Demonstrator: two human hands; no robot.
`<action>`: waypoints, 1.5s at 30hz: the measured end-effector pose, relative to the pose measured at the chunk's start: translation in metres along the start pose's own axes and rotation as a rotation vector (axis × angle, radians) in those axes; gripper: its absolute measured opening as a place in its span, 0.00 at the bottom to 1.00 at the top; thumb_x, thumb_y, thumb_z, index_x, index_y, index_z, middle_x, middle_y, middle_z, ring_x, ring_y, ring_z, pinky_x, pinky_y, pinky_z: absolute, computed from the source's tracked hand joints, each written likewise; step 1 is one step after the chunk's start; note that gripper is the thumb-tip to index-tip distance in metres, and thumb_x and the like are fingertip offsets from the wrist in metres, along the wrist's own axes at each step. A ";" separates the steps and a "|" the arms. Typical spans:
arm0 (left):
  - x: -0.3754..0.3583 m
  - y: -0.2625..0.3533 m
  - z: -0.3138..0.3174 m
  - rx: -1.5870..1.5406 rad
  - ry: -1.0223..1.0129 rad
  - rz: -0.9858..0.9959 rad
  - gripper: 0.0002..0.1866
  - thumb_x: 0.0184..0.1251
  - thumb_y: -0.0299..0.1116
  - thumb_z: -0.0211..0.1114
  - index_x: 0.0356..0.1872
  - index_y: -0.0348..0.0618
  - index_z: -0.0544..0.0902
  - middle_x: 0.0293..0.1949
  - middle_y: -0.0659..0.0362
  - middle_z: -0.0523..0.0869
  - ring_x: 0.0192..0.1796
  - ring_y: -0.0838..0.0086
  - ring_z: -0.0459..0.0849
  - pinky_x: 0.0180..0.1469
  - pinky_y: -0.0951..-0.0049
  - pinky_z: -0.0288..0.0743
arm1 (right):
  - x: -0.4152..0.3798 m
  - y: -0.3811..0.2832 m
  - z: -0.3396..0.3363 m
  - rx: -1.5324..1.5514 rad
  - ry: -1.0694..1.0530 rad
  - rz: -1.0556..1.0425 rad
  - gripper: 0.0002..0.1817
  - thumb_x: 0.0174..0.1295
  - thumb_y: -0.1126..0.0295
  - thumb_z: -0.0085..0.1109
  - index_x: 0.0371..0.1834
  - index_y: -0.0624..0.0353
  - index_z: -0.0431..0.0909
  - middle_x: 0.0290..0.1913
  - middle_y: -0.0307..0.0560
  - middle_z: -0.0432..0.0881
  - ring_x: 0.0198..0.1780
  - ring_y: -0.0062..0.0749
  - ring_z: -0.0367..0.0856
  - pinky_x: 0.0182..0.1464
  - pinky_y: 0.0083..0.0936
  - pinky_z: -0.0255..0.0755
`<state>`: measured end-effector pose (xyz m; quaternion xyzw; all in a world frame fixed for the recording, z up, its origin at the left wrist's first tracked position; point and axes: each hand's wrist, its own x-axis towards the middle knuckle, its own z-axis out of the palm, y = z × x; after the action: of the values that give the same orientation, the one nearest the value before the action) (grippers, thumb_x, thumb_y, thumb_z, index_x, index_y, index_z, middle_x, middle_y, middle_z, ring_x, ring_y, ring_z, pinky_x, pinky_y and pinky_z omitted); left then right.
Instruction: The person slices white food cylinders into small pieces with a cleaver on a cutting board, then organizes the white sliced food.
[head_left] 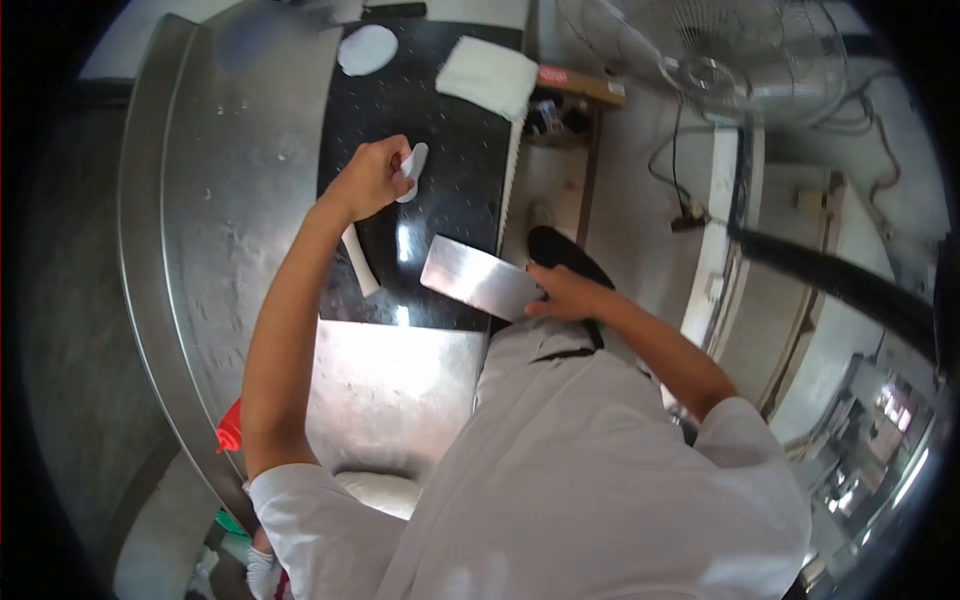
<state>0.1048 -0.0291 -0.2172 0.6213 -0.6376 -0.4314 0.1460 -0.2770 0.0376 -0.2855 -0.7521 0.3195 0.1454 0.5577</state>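
My left hand [373, 180] is over the dark speckled worktop [460, 160], fingers closed on a small white strip [413, 172] that looks like dough. A longer pale dough-like strip [361, 262] lies just below that hand, partly hidden by the wrist. With my right hand [568, 294] I grip a broad, rectangular metal blade like a cleaver [480, 278]. The blade reaches over the near right edge of the worktop, and its handle is mostly hidden in my fist.
A flat white round piece [367, 50] and a folded white cloth [488, 76] lie at the far end. Bare steel [250, 180] borders the worktop on the left. A red bottle [230, 428] stands near my left elbow, and a wire fan [705, 70] is at the upper right.
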 end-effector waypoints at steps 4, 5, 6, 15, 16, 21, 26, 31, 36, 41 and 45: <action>0.031 -0.009 -0.032 -0.053 0.149 0.027 0.14 0.62 0.18 0.71 0.42 0.39 0.74 0.34 0.57 0.83 0.36 0.75 0.84 0.42 0.68 0.78 | 0.033 -0.009 -0.031 0.017 -0.110 -0.025 0.28 0.64 0.58 0.74 0.54 0.66 0.70 0.47 0.71 0.86 0.53 0.67 0.85 0.54 0.49 0.79; 0.044 -0.007 -0.042 -0.072 0.177 -0.003 0.14 0.61 0.19 0.71 0.42 0.38 0.75 0.34 0.55 0.83 0.36 0.72 0.84 0.43 0.66 0.78 | 0.045 -0.010 -0.041 0.004 -0.140 -0.046 0.28 0.64 0.58 0.74 0.54 0.66 0.70 0.48 0.71 0.86 0.54 0.66 0.85 0.55 0.49 0.79; 0.055 -0.001 -0.051 -0.093 0.202 -0.036 0.14 0.60 0.20 0.72 0.42 0.38 0.75 0.35 0.53 0.83 0.37 0.69 0.84 0.45 0.64 0.78 | 0.056 -0.009 -0.051 -0.006 -0.174 -0.067 0.28 0.63 0.58 0.74 0.54 0.66 0.70 0.48 0.71 0.86 0.54 0.66 0.85 0.55 0.49 0.79; 0.145 -0.080 -0.091 -0.537 0.575 -0.383 0.16 0.61 0.23 0.76 0.47 0.36 0.80 0.40 0.57 0.84 0.38 0.73 0.86 0.41 0.73 0.85 | 0.127 -0.027 -0.152 -0.171 -0.424 -0.053 0.30 0.67 0.56 0.68 0.64 0.62 0.69 0.47 0.70 0.86 0.53 0.65 0.87 0.55 0.51 0.79; 0.145 -0.101 -0.084 -0.480 0.615 -0.482 0.18 0.59 0.25 0.78 0.48 0.35 0.80 0.39 0.57 0.84 0.38 0.73 0.86 0.42 0.72 0.84 | 0.131 -0.024 -0.158 -0.184 -0.424 -0.067 0.29 0.68 0.56 0.68 0.64 0.62 0.70 0.47 0.69 0.87 0.53 0.65 0.87 0.55 0.51 0.79; 0.139 -0.122 -0.078 -0.242 0.698 -0.662 0.29 0.51 0.35 0.85 0.51 0.36 0.80 0.38 0.56 0.85 0.40 0.69 0.87 0.47 0.69 0.83 | 0.146 -0.022 -0.188 -0.137 -0.512 -0.007 0.31 0.67 0.56 0.66 0.66 0.63 0.70 0.50 0.68 0.86 0.55 0.63 0.86 0.57 0.52 0.79; 0.124 -0.110 -0.070 -0.305 0.882 -0.790 0.36 0.50 0.41 0.85 0.57 0.36 0.79 0.35 0.56 0.85 0.39 0.68 0.87 0.48 0.68 0.82 | 0.156 -0.042 -0.207 -0.252 -0.530 -0.044 0.27 0.66 0.59 0.67 0.62 0.62 0.72 0.47 0.66 0.87 0.53 0.65 0.86 0.57 0.53 0.78; 0.031 -0.067 -0.049 -0.179 1.097 -0.530 0.14 0.68 0.30 0.72 0.53 0.39 0.85 0.32 0.60 0.85 0.34 0.75 0.83 0.41 0.72 0.78 | 0.163 -0.037 -0.206 -0.180 -0.467 -0.269 0.22 0.66 0.64 0.68 0.57 0.61 0.71 0.44 0.66 0.87 0.50 0.69 0.85 0.52 0.55 0.78; -0.119 -0.057 0.071 -0.122 1.392 -0.723 0.11 0.68 0.19 0.66 0.50 0.37 0.85 0.36 0.56 0.85 0.37 0.72 0.83 0.40 0.73 0.78 | 0.150 -0.077 -0.179 -0.256 -0.306 -0.386 0.16 0.70 0.68 0.65 0.52 0.62 0.71 0.38 0.66 0.84 0.42 0.72 0.82 0.41 0.53 0.75; -0.166 -0.035 0.194 -0.233 1.397 -0.622 0.14 0.65 0.14 0.61 0.49 0.37 0.83 0.47 0.50 0.84 0.45 0.66 0.85 0.49 0.70 0.79 | 0.145 -0.130 -0.124 -0.497 -0.263 -0.467 0.12 0.74 0.66 0.59 0.53 0.57 0.69 0.37 0.63 0.86 0.42 0.69 0.86 0.44 0.58 0.80; -0.169 -0.033 0.203 0.064 1.350 -0.558 0.14 0.59 0.23 0.74 0.47 0.42 0.86 0.47 0.54 0.86 0.47 0.58 0.86 0.51 0.62 0.81 | 0.136 -0.157 -0.094 -0.732 -0.218 -0.446 0.13 0.73 0.67 0.59 0.53 0.58 0.67 0.37 0.64 0.85 0.41 0.71 0.85 0.41 0.61 0.78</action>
<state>0.0116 0.2056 -0.3012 0.8952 -0.2387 0.0433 0.3738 -0.0870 -0.0662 -0.2153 -0.9310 0.0163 0.2037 0.3026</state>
